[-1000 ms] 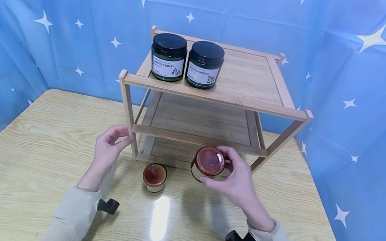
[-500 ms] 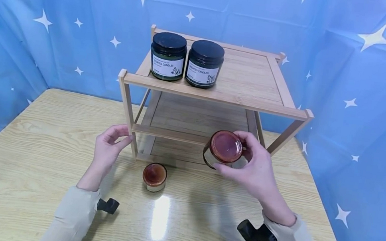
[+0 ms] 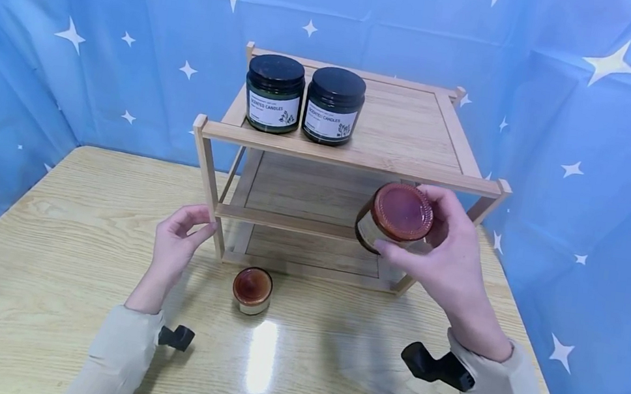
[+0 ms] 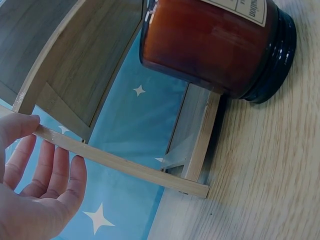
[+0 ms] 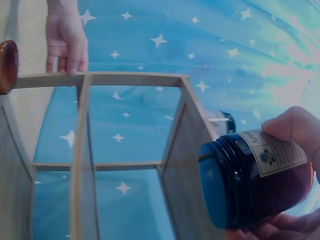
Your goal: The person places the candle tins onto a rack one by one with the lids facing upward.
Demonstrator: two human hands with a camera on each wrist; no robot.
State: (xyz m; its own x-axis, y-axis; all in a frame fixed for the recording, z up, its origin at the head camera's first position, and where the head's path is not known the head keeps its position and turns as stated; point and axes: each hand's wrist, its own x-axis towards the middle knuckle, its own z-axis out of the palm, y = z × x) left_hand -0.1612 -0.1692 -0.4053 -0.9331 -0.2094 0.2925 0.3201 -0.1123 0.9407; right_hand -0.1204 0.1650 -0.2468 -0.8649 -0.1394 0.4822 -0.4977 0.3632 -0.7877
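My right hand grips an amber glass candle jar, thumb on its pale label. The jar is upside down, glass base up, in front of the right part of the middle shelf. In the right wrist view the dark lid of this jar faces the rack. My left hand pinches the front left leg of the wooden shelf rack, thumb on the near side in the left wrist view. A second amber jar stands upside down on the table before the rack; its label and lid show in the left wrist view.
Two dark green scented candle jars, one at the left and one beside it, stand on the top shelf. Below are a middle shelf and a bottom shelf. A blue star-patterned curtain hangs behind the table.
My right hand has lifted the amber jar up and to the right, from near the bottom shelf to just below the top shelf's front rail. The left hand stays on the leg.
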